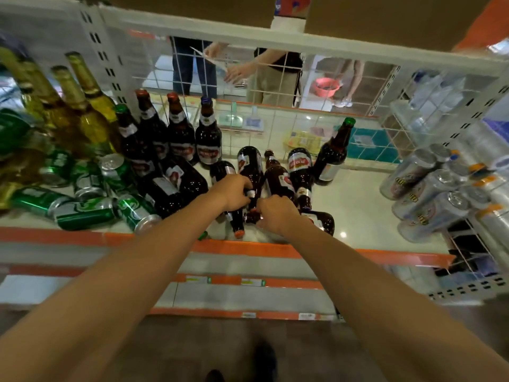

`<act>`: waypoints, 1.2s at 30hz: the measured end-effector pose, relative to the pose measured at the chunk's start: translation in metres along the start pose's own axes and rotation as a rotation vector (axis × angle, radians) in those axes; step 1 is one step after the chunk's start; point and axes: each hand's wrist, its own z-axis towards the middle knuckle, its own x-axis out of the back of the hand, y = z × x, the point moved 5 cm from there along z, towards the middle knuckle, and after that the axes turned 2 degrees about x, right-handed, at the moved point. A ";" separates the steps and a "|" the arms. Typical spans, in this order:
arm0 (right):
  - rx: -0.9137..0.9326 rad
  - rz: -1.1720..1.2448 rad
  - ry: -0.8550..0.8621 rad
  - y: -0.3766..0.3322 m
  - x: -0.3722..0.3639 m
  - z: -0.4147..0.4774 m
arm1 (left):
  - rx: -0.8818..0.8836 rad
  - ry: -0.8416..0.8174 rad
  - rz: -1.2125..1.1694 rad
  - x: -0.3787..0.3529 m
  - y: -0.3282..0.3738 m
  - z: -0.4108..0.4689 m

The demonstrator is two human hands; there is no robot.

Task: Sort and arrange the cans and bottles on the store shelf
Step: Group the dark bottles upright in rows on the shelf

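Note:
Several brown bottles [250, 166] lie tumbled in the middle of the white shelf [358, 210], necks toward me. My left hand [234, 193] is closed around the neck of one lying bottle. My right hand [275, 213] grips the neck of another lying bottle [278, 180] just to its right. Upright brown bottles [208, 133] stand in a row behind on the left. One brown bottle with a green cap [334, 153] stands alone at the right. Green cans [85, 213] lie on their sides at the front left.
Golden bottles [88, 106] lean at the far left. Silver cans [424, 186] are stacked on their sides at the right beside a wire divider. A wire grid [275, 78] backs the shelf, with people standing beyond it. An orange strip [248, 248] edges the shelf front.

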 end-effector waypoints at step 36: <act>-0.360 0.631 0.321 0.225 0.088 -0.077 | 0.013 0.019 -0.400 -0.081 0.180 0.084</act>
